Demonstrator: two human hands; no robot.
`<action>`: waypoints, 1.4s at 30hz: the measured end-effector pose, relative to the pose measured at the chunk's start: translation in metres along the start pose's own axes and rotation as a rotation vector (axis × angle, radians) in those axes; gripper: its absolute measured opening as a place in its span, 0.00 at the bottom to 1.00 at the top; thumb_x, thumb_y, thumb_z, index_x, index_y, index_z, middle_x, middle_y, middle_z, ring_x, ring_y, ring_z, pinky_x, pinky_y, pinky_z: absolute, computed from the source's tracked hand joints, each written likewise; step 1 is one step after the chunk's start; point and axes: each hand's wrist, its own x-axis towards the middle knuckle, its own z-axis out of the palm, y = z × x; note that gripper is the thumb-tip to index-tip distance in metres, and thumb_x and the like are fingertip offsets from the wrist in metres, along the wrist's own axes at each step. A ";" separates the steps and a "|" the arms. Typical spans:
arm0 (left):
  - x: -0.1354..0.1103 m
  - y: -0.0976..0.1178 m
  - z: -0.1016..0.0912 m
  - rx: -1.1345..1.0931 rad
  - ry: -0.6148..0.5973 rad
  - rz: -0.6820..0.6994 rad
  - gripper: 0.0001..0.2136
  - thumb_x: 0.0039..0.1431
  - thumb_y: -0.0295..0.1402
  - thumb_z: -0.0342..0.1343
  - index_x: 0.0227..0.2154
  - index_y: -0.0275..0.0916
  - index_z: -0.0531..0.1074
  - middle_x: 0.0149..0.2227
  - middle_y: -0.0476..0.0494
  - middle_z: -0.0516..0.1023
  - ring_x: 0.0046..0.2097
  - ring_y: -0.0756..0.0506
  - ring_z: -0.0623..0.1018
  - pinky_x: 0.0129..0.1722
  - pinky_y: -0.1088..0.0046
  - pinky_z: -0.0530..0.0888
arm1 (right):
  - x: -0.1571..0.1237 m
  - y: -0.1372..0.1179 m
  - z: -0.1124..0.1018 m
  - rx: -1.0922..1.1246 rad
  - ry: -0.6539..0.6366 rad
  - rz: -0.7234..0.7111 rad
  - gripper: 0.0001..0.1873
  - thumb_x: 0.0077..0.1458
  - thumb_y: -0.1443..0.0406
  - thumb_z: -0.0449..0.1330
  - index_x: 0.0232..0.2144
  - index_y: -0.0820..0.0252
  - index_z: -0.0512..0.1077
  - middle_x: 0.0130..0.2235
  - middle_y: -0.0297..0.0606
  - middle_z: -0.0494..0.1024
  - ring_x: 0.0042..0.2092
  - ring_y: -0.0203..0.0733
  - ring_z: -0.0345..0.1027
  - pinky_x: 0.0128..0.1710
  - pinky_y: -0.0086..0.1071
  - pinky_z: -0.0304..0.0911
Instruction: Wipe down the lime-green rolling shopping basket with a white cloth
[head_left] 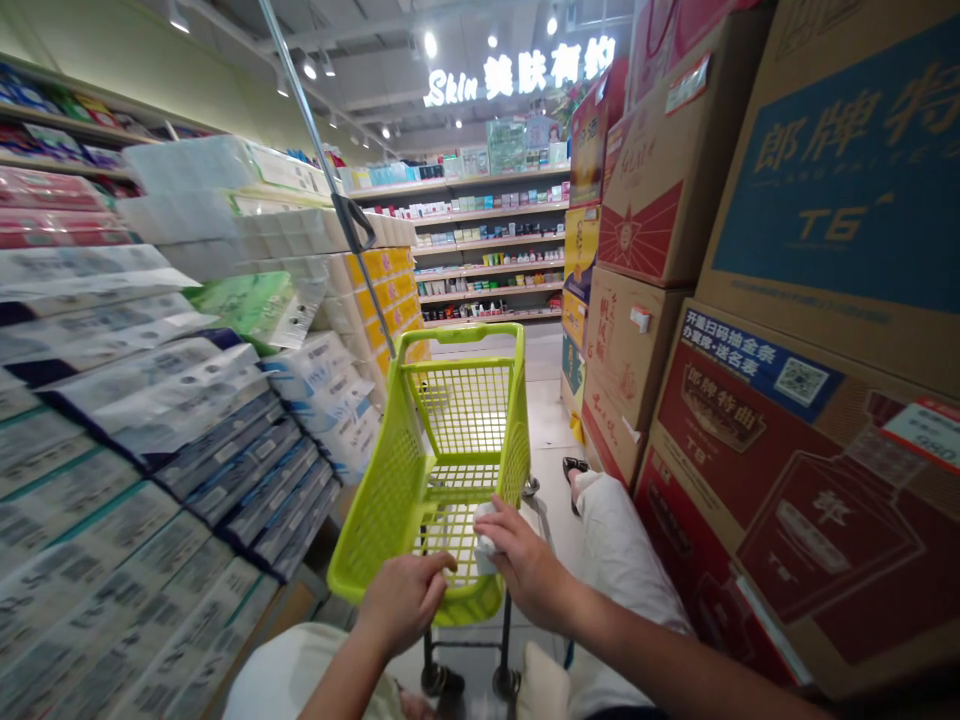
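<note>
A lime-green plastic shopping basket cart [431, 365] stands in front of me, its lattice floor bare in the visible part. Over its near left corner, my left hand [405, 600] has its fingers curled; whether anything is inside them is hidden. My right hand [529, 570] is above the near right side of the basket, closed around a crumpled white tissue-like wad [486, 525]. The wad hangs over the basket floor, and its exact kind is not clear. A thin grey pole [304, 95] rises from the cart's far left corner.
Stacked tissue packs [180, 400] line the left, with a green pack [247, 305] on them. Tall cardboard cartons [832, 470] wall in the right. Shelves of small boxes [495, 215] cross the far end. A leg in white trousers [626, 545] is right of the cart.
</note>
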 end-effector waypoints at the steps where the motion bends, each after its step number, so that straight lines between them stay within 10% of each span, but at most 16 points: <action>1: 0.001 -0.001 -0.004 -0.005 0.004 -0.031 0.17 0.60 0.32 0.41 0.40 0.46 0.77 0.34 0.46 0.82 0.37 0.45 0.79 0.38 0.71 0.68 | 0.005 0.002 -0.004 -0.048 -0.037 -0.040 0.23 0.56 0.76 0.53 0.52 0.55 0.69 0.52 0.42 0.73 0.66 0.46 0.50 0.65 0.51 0.47; 7: 0.015 0.021 -0.020 -0.259 0.140 -0.132 0.20 0.63 0.41 0.40 0.50 0.43 0.72 0.42 0.43 0.81 0.45 0.43 0.78 0.46 0.67 0.69 | 0.047 0.033 -0.027 -0.247 -0.037 -0.102 0.23 0.55 0.77 0.52 0.51 0.58 0.68 0.52 0.46 0.73 0.64 0.49 0.55 0.64 0.54 0.50; 14: 0.049 0.060 0.011 -0.408 0.189 -0.156 0.39 0.55 0.39 0.53 0.65 0.29 0.44 0.59 0.30 0.68 0.57 0.41 0.71 0.54 0.67 0.67 | 0.052 0.049 -0.026 -0.218 0.073 -0.111 0.26 0.56 0.77 0.49 0.55 0.56 0.66 0.54 0.46 0.71 0.64 0.45 0.55 0.62 0.48 0.56; 21: 0.042 0.058 0.008 -0.187 -0.015 -0.142 0.16 0.62 0.39 0.44 0.48 0.42 0.69 0.48 0.42 0.76 0.48 0.41 0.76 0.44 0.66 0.70 | 0.062 0.056 -0.060 -0.398 -0.161 -0.329 0.26 0.55 0.76 0.51 0.55 0.58 0.65 0.55 0.45 0.71 0.63 0.46 0.57 0.64 0.47 0.53; 27: 0.032 0.055 0.008 -0.164 -0.005 -0.112 0.15 0.63 0.38 0.42 0.49 0.44 0.67 0.50 0.44 0.76 0.50 0.42 0.75 0.45 0.68 0.69 | 0.095 0.072 -0.079 -0.455 -0.074 -0.273 0.24 0.55 0.77 0.49 0.53 0.60 0.67 0.52 0.48 0.72 0.61 0.48 0.59 0.62 0.48 0.56; 35: 0.017 0.052 0.009 -0.091 -0.017 -0.114 0.14 0.65 0.38 0.40 0.46 0.42 0.68 0.46 0.43 0.77 0.47 0.44 0.77 0.43 0.69 0.68 | 0.056 0.049 -0.048 -0.370 -0.197 -0.458 0.27 0.57 0.75 0.50 0.58 0.55 0.63 0.52 0.44 0.71 0.62 0.45 0.56 0.61 0.44 0.57; 42: 0.010 0.051 0.009 -0.094 -0.006 -0.094 0.16 0.65 0.38 0.39 0.48 0.44 0.68 0.46 0.44 0.78 0.47 0.43 0.77 0.42 0.68 0.68 | 0.097 0.076 -0.094 -0.481 -0.120 -0.316 0.26 0.53 0.77 0.49 0.53 0.59 0.68 0.51 0.47 0.72 0.58 0.47 0.62 0.60 0.46 0.59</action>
